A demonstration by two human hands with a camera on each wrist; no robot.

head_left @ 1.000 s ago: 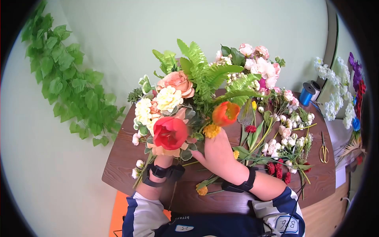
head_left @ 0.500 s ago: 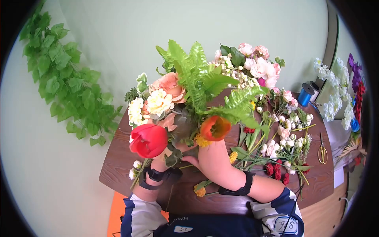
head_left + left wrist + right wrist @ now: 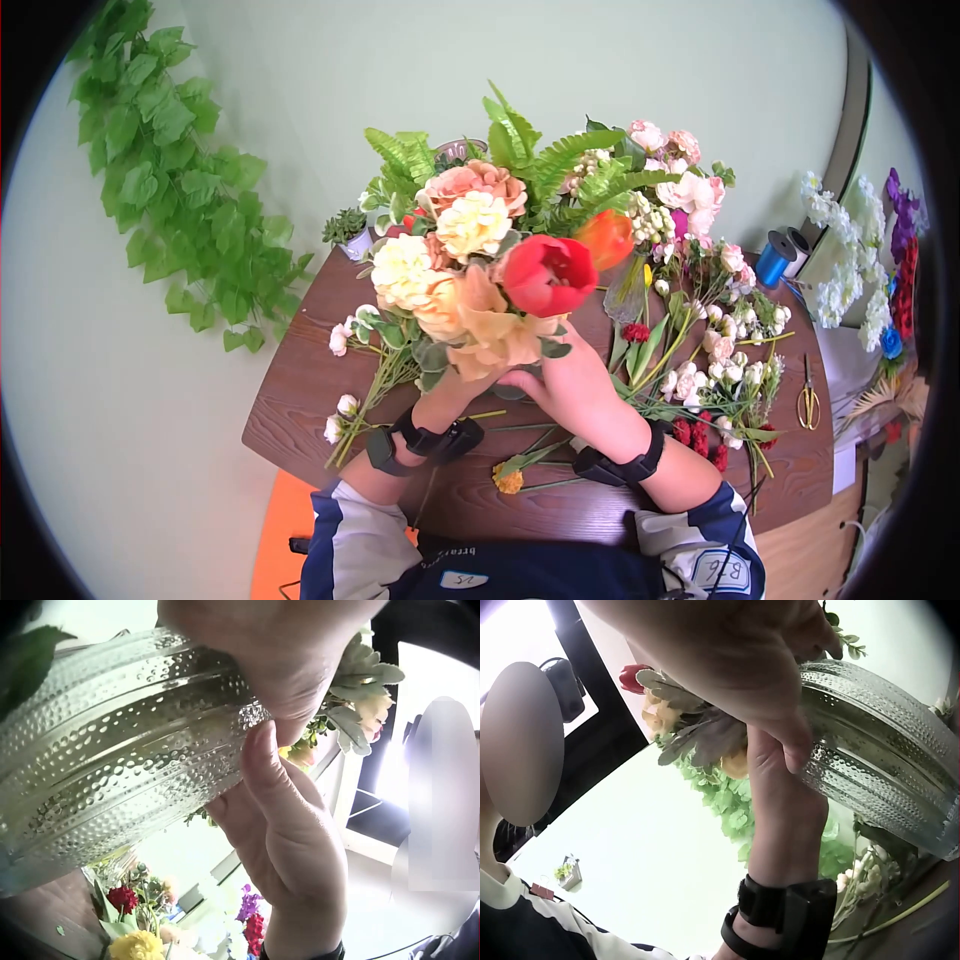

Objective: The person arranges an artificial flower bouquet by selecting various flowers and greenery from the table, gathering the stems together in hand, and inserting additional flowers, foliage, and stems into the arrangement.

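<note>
Both of my hands grip a ribbed, dimpled glass vase around its upper part, one on each side. My left hand wraps it from the left, and my right hand holds the other side with its thumb along the glass. In the head view the right hand shows below the blooms, while most of the vase is hidden under them. Out of it rise a red tulip, an orange tulip, cream flower clusters, a peach rose and green fern fronds.
Loose stems with white buds and red flowers lie at the right. Gold-handled scissors and a blue spool are farther right. Pink-white flowers stand behind; a small potted plant sits back left.
The arrangement first shifted and turned left, then swung right. The red tulip now faces front right, near the orange one, and the yellow flower beside the right hand has gone from sight.
</note>
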